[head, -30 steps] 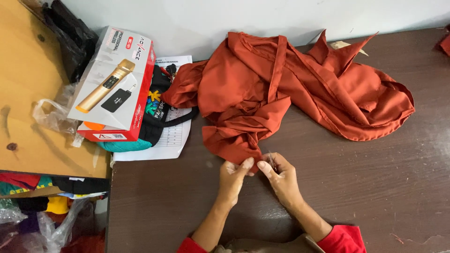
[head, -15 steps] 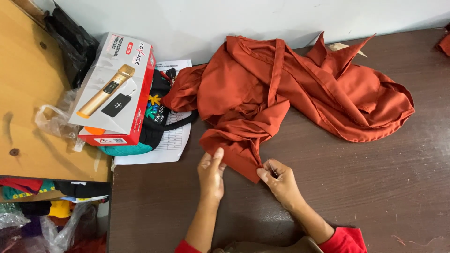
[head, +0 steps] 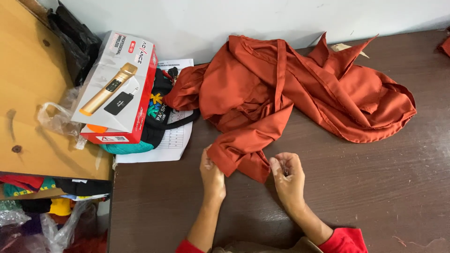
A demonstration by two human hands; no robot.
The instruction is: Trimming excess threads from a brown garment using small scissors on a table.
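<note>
Dark brown table [head: 375, 197], bearing a rumpled rust-orange garment [head: 290, 93] spread from centre toward the right wall. Left of it, a red-and-white microphone box [head: 117, 86] atop a black bag [head: 159, 117] and paper [head: 176, 140]. Left hand [head: 212, 174] pinching the garment's near edge; right hand [head: 287, 175] just beside the cloth, fingertips pressed together on something too small to tell.
</note>
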